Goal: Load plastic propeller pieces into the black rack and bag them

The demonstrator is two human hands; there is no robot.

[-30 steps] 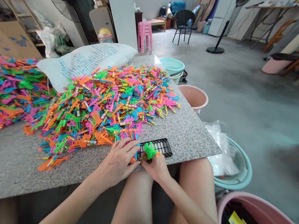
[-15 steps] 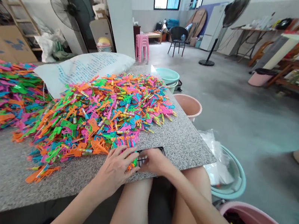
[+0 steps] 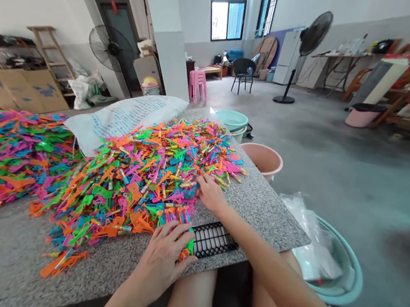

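My left hand (image 3: 168, 251) lies over the left end of a black plastic rack (image 3: 214, 240), its fingers and thumb closed around a row of small green and orange plastic toys (image 3: 189, 247). The rack's right part shows bare slots with a looped edge. My right hand (image 3: 211, 194) reaches past the rack to the near right side of a big pile of bright plastic toys (image 3: 144, 164). Its fingers are pinched at a blue toy with a clear tube (image 3: 189, 186); the exact grip is partly hidden. Many toys in the pile carry such tubes.
A second heap of toys (image 3: 2, 157) covers the left of the speckled stone table (image 3: 272, 221). Behind the pile lies a white printed sack (image 3: 129, 115). Off the table's right edge stand a pink-orange tub (image 3: 262, 157) and a green basin (image 3: 353, 270) with clear plastic bags.
My right hand has left the rack and moved forward to the toy pile, uncovering the rack's slots. My left hand keeps its hold at the rack's left end. The camera has tilted up.
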